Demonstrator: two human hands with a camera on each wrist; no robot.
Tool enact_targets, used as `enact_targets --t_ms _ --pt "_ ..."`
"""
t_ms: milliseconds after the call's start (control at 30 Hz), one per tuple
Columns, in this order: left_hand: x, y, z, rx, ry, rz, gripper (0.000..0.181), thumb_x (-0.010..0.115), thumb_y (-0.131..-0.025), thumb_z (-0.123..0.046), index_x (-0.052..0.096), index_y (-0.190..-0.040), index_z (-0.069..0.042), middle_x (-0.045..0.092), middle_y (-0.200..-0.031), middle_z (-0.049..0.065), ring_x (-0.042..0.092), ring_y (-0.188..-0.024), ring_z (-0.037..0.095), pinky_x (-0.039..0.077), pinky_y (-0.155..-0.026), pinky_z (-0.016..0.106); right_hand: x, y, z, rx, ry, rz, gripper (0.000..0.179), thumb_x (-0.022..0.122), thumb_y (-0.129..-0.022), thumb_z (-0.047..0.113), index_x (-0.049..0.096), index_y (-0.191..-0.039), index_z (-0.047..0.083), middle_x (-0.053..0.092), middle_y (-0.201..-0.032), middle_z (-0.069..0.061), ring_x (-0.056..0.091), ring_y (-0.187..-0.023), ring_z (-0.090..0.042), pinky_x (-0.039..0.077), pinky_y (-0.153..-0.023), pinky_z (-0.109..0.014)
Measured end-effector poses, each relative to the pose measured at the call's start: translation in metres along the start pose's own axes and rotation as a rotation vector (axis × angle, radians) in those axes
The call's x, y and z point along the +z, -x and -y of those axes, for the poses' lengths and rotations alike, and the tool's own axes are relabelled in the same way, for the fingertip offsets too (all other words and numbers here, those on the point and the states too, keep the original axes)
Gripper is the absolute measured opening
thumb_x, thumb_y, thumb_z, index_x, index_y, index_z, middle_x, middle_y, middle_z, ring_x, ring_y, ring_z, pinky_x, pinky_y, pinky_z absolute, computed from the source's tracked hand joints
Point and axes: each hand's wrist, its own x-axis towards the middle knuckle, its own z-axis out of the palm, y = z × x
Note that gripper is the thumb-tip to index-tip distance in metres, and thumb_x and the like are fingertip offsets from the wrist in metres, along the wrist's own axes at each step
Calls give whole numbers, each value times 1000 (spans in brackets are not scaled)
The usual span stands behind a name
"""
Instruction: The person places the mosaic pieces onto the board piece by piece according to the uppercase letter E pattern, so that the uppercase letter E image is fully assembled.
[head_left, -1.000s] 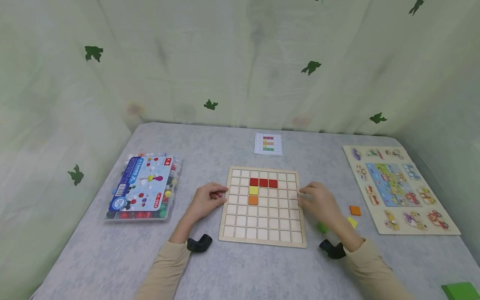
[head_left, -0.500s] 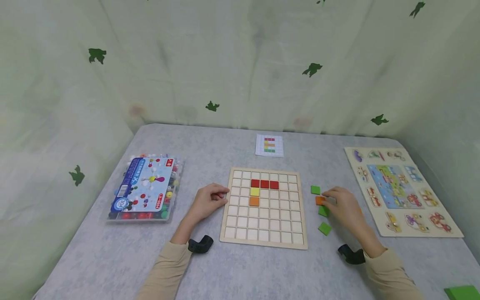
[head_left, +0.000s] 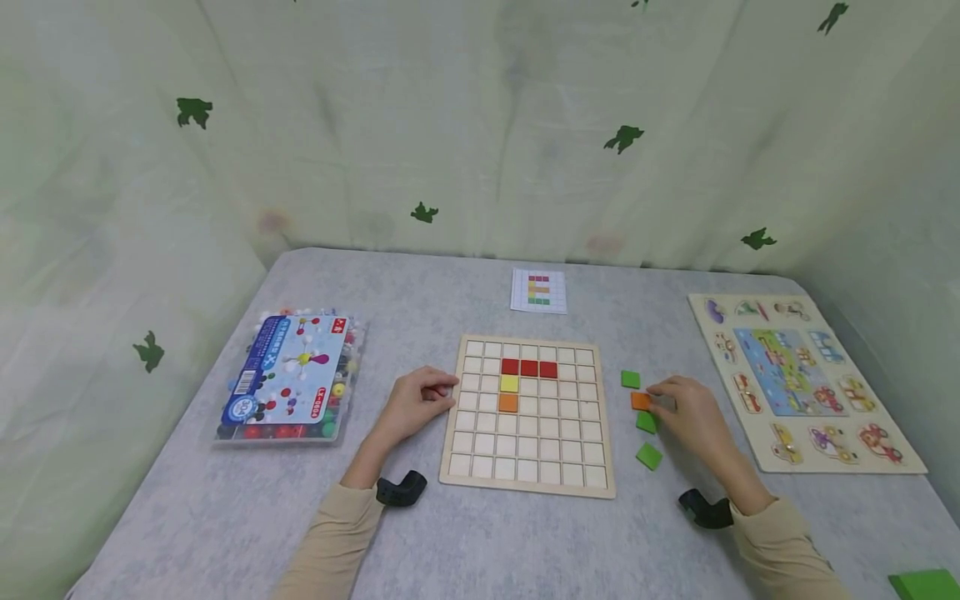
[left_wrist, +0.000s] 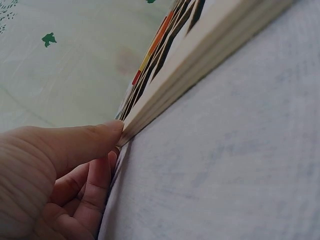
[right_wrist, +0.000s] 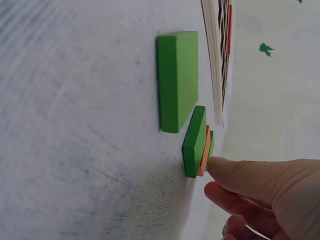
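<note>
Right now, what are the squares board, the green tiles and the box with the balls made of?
The board looks like pale, matte wood: its edge shows layers, perhaps plywood. The green tiles seem smooth and evenly coloured; painted wood or plastic, I can't tell. The box seems clear, smooth plastic, because coloured balls show through its side.

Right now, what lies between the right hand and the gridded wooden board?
In the head view: the orange tile at the right hand, three green tiles in a loose line with it, then bare tabletop to the board.
</note>
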Motion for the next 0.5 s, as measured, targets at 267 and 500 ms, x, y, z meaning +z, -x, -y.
enact_targets --t_ms 267,500 --pt "0 0 1 -13 -8 4 27 70 -79 -1 69 -106 2 67 -98 16 58 -80 11 51 -69 16 3 -2 -1 5 -15 40 21 72 -76 1 71 -96 -3 69 -93 -18 63 -89 -35 50 -78 -48" --pt "0 -1 1 -17 -17 7 27 71 -79 -2 69 -106 1 67 -98 15 59 -80 14 51 -68 16 7 -5 -3 -15 -39 71 24 71 -76 0 70 -100 -4 68 -97 -19 63 -89 -33 52 -76 -45"
